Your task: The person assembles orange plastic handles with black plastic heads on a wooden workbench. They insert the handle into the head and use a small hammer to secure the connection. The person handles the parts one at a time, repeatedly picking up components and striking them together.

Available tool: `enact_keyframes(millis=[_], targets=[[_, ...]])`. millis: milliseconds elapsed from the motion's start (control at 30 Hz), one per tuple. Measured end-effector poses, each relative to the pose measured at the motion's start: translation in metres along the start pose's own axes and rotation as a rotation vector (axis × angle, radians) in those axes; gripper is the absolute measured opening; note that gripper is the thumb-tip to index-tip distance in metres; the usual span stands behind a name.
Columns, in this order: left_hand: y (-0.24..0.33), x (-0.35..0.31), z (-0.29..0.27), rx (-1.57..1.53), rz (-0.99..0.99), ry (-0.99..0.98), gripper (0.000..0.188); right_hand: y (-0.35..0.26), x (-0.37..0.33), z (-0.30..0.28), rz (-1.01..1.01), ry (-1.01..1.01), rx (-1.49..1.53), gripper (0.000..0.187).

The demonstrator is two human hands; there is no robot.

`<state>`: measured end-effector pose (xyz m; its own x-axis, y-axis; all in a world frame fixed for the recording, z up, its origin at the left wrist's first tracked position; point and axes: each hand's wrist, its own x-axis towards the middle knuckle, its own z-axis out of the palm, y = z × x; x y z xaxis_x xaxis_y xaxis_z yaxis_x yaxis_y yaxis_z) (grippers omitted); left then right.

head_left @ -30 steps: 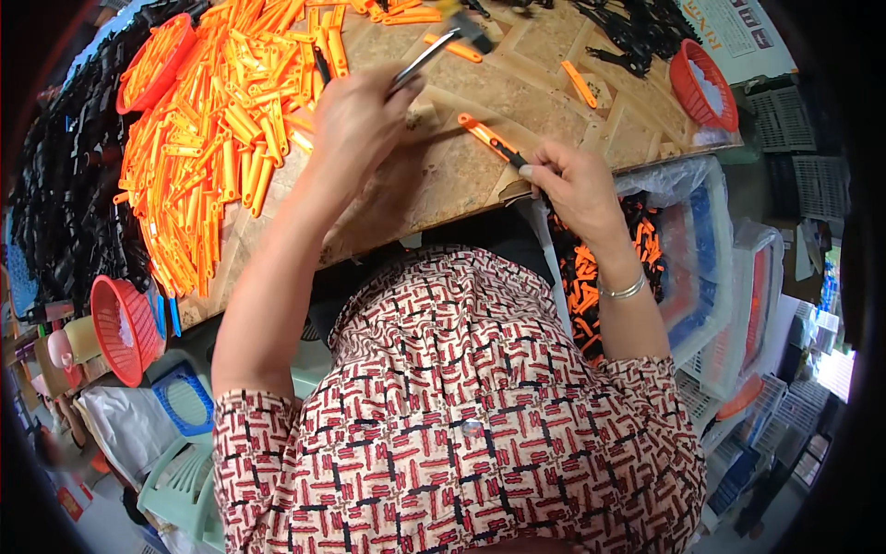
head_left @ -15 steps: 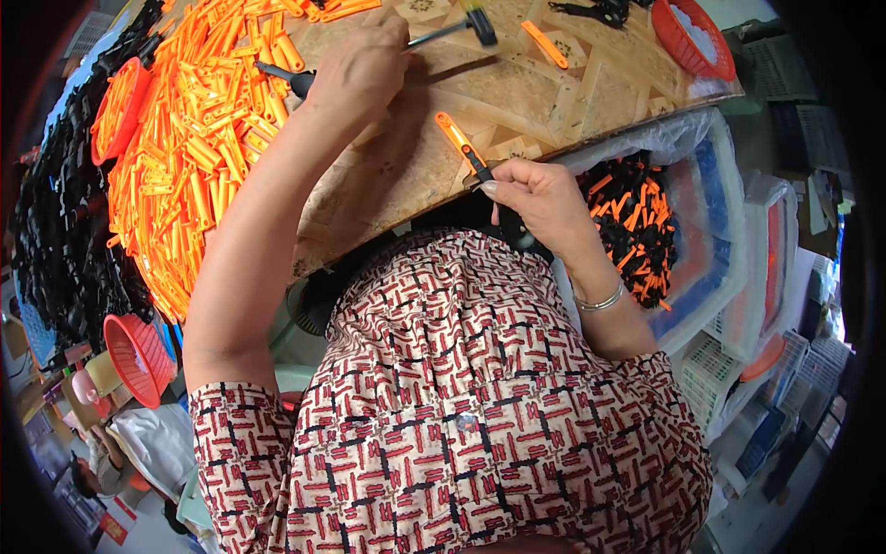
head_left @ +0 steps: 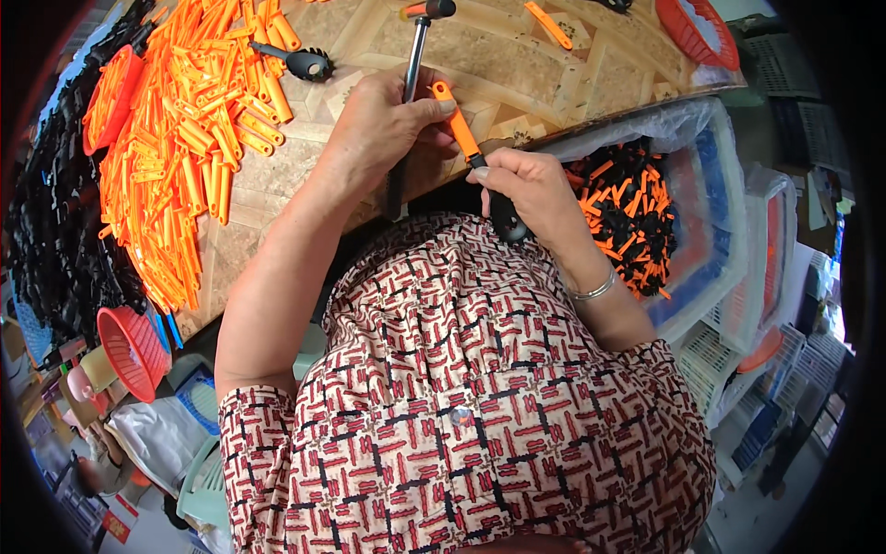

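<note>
The black-headed utensil [head_left: 463,138] is held just over the near table edge, its long axis slanting in the view from the orange handle end at upper left to the black head at lower right, which is pointed toward the body. Its black neck is pinched between thumb and forefinger of the right hand [head_left: 531,185]. By the left hand [head_left: 392,125] a hammer [head_left: 417,60] is gripped in curled fingers, its head directed away from the body, while the orange handle is touched by the thumb.

On the right, black and orange pieces [head_left: 637,217] are contained in a plastic-lined crate [head_left: 715,212]. At the table's left corner, something white is held in a red basket [head_left: 120,342]. Farther along the table [head_left: 258,194], a red bowl-shaped basket [head_left: 129,92] is filled with orange handles beside a loose orange heap [head_left: 185,148]. White contents are held in the upper-right basket [head_left: 678,28]. Markings on a red sheet [head_left: 115,527], lower left, cannot be read.
</note>
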<state>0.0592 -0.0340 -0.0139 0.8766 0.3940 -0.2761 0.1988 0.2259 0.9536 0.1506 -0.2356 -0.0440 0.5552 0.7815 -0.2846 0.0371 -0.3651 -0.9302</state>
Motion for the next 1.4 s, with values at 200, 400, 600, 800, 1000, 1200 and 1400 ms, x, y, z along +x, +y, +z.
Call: enact_keyframes(millis=[200,400,600,800,1000,1200,1400], targets=[[-0.010,0.006,-0.003,0.264,0.083,0.013,0.021,-0.007,0.005,-0.001,-0.021,-0.052,0.051,0.028],[-0.016,0.004,0.003,0.565,0.198,0.104,0.024,-0.014,0.006,-0.001,0.090,-0.032,0.119,0.034],[-0.030,0.007,0.010,0.655,0.427,0.208,0.027,-0.016,0.007,-0.003,0.103,-0.002,0.153,0.034],[0.006,-0.035,-0.017,0.223,0.143,0.073,0.040,-0.013,0.015,-0.006,0.123,0.014,0.153,0.032],[-0.011,-0.086,-0.019,0.719,0.271,0.077,0.042,-0.014,0.014,-0.005,0.122,-0.011,0.208,0.033],[-0.010,-0.089,-0.014,0.822,0.825,0.413,0.047,0.002,0.008,-0.004,0.055,-0.009,0.192,0.032],[-0.019,-0.097,-0.012,1.080,0.750,0.386,0.051,0.002,0.005,-0.005,0.107,-0.033,0.120,0.027]])
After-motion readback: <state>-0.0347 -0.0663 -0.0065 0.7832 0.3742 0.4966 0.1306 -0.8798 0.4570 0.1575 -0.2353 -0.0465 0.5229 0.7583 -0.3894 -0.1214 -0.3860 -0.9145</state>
